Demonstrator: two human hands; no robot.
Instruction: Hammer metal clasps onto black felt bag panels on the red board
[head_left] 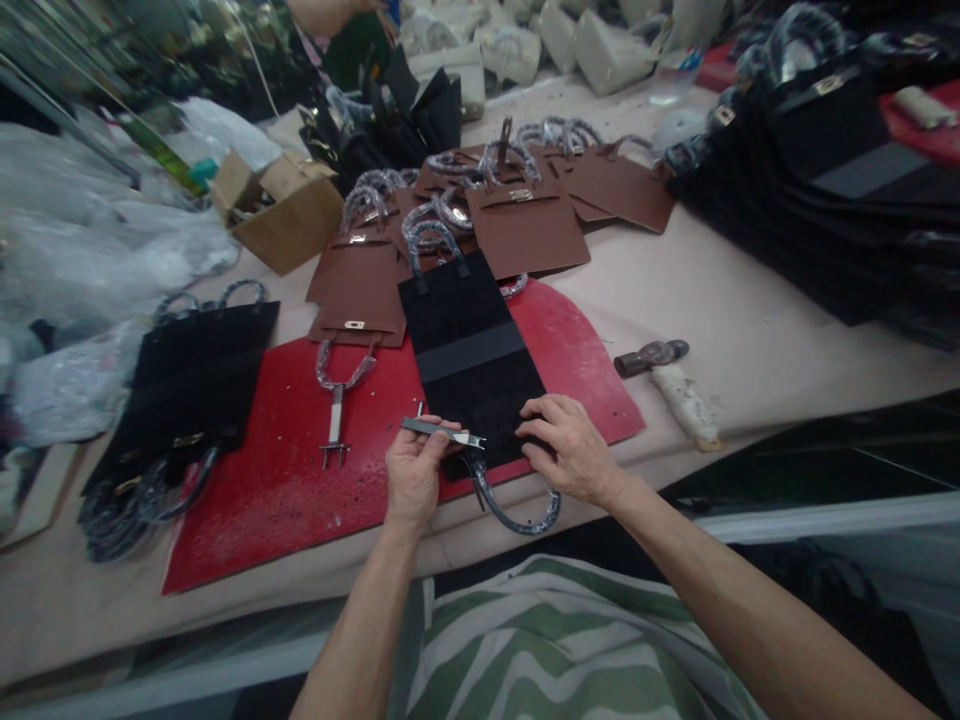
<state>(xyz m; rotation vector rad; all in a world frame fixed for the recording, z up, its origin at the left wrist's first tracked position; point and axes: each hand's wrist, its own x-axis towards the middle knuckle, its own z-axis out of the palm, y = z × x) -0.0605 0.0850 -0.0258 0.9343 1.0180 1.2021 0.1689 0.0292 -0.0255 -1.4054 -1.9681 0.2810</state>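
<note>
- Tool (435, 430), grey metal with a forked tip, is gripped between thumb and fingers of the left hand (414, 475), which covers part of it.
- Right hand (566, 445) is loosely curled, thumb apart from the fingers, and looks to hold nothing; its fingertips meet the edge of the black panel (476, 345), though the exact contact is hard to see.
- That panel lies flat across the red board (300, 500) on the bench (787, 290); the hands cover parts of its near end.
- The plastic-wrapped near handle (525, 525) reaches past the board's edge; its join is partly hidden.
- Brown panels (532, 235) overlap beyond, hiding one another.
- The cardboard box (289, 215) has contents too unclear to name.
- The right-hand black stack (810, 190) is dark and blurred, cut off by the frame.
- Another person's arm (326, 14) is cropped at the top.
</note>
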